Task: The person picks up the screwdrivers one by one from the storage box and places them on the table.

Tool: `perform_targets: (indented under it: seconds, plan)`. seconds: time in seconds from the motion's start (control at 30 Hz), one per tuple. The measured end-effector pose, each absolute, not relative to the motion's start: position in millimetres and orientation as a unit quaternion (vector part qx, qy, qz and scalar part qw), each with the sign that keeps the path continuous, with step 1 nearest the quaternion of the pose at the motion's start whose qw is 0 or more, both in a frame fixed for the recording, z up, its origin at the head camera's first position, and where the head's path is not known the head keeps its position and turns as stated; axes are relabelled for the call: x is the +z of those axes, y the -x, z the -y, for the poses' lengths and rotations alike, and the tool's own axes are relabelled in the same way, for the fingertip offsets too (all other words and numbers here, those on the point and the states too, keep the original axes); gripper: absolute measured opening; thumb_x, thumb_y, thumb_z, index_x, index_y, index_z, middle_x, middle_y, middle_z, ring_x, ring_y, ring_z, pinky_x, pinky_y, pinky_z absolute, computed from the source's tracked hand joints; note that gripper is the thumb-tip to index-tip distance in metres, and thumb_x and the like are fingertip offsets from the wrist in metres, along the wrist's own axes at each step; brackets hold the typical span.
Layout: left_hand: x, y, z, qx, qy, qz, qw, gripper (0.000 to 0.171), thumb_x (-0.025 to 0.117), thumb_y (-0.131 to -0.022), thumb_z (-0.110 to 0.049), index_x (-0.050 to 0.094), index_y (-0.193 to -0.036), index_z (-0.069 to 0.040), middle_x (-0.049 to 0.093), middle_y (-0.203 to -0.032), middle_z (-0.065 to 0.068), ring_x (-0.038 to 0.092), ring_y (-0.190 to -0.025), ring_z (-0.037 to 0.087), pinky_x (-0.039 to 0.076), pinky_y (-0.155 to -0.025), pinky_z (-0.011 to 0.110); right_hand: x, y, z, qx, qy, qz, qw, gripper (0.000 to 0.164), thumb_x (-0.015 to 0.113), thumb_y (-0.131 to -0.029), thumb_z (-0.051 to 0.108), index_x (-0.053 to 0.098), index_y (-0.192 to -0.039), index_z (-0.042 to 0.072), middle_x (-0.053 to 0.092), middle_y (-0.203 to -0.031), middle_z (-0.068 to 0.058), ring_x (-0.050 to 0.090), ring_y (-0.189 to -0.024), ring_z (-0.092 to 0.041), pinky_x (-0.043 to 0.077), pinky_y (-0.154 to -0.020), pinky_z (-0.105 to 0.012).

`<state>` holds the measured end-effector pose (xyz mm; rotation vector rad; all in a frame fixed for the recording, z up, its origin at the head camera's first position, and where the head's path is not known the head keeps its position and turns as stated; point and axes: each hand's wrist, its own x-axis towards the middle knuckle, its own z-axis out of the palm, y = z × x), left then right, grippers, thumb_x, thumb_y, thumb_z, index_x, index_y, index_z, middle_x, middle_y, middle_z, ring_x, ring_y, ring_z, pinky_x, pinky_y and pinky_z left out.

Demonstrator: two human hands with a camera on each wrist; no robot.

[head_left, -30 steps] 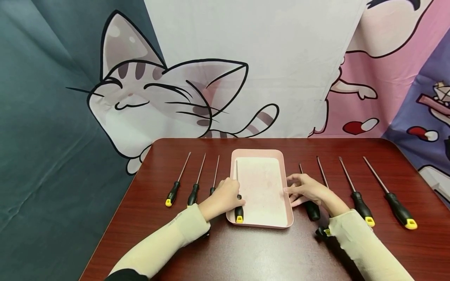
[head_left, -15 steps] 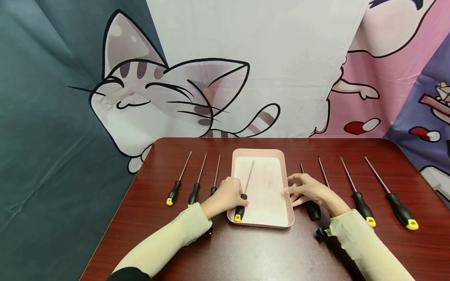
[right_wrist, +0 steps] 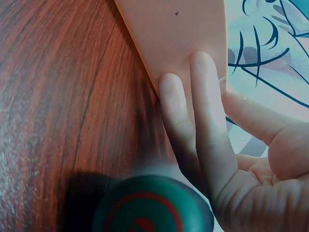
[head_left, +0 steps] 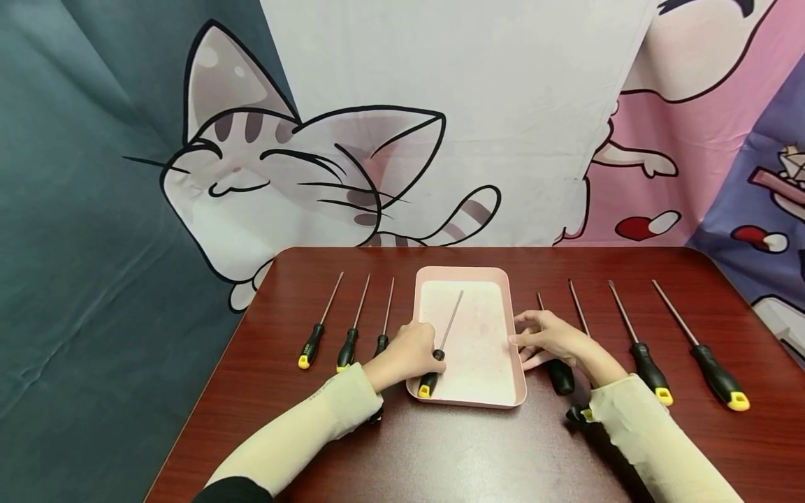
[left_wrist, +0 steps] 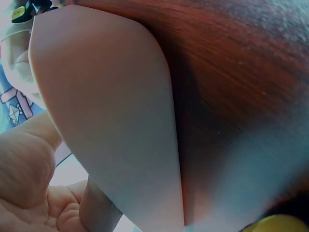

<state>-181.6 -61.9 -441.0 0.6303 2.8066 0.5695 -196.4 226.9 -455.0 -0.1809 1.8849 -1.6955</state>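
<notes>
A flathead-looking screwdriver point(head_left: 450, 323) with a black and yellow handle lies tilted inside the pink tray point(head_left: 484, 405). My left hand point(head_left: 410, 349) reaches over the tray's left wall and pinches this screwdriver where the handle meets the shaft; its fingertips are hidden in the left wrist view behind the wall point(left_wrist: 111, 106). On the other side, my right hand point(head_left: 546, 338) grips the tray's right wall. Two of its fingers point(right_wrist: 206, 82) press flat on the outside while another digit hooks at the rim. A dark-handled screwdriver point(head_left: 560, 377) lies partly under this hand.
Several black and yellow screwdrivers lie on the brown table point(head_left: 465, 461). One point(head_left: 309, 346) is at far left, two more beside it. To the right lie another point(head_left: 648, 370), a larger one point(head_left: 717, 377) and one half hidden by my right wrist. A printed cat curtain point(head_left: 283, 181) hangs behind.
The screwdriver in the tray has swung from nearly straight to leaning, its tip moving right, with my left hand holding it. The right hand and the tray stay in place.
</notes>
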Motion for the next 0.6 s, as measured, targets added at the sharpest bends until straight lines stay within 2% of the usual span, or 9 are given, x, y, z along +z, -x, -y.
perform_targets:
  seconds: [0.17, 0.27, 0.6]
  plan:
    - [-440.2, 182.3, 61.7, 0.194, -0.211, -0.951, 0.113, 0.034, 0.083, -0.075, -0.025, 0.053, -0.067, -0.01, 0.051, -0.058, -0.002, 0.047, -0.051, 0.013, 0.041, -0.046, 0.023, -456.2, 196.8, -227.1, -0.636, 0.066, -0.711, 0.295, 0.065, 0.059, -0.097, -0.001, 0.018, -0.143, -0.022, 0.062, -0.09, -0.016, 0.069, -0.071, -0.023, 0.062, -0.068, -0.044]
    - [-440.2, 183.4, 61.9, 0.2, -0.212, -0.949, 0.119, 0.036, 0.083, -0.076, -0.024, 0.052, -0.062, -0.011, 0.048, -0.053, -0.004, 0.045, -0.049, 0.011, 0.04, -0.044, 0.022, -456.6, 197.0, -227.0, -0.636, 0.063, -0.711, 0.294, 0.065, 0.059, -0.096, -0.001, 0.018, -0.143, -0.022, 0.062, -0.09, -0.016, 0.069, -0.071, -0.024, 0.062, -0.068, -0.044]
    - [-437.0, 187.3, 66.2, 0.231, -0.234, -0.935, 0.132, 0.051, 0.079, -0.076, -0.021, 0.038, -0.045, -0.019, 0.027, -0.04, -0.013, 0.028, -0.04, 0.004, 0.025, -0.041, 0.018, -455.5, 196.8, -227.5, -0.638, 0.068, -0.709, 0.292, 0.064, 0.059, -0.096, -0.002, 0.019, -0.142, -0.022, 0.062, -0.089, -0.016, 0.069, -0.071, -0.024, 0.062, -0.068, -0.044]
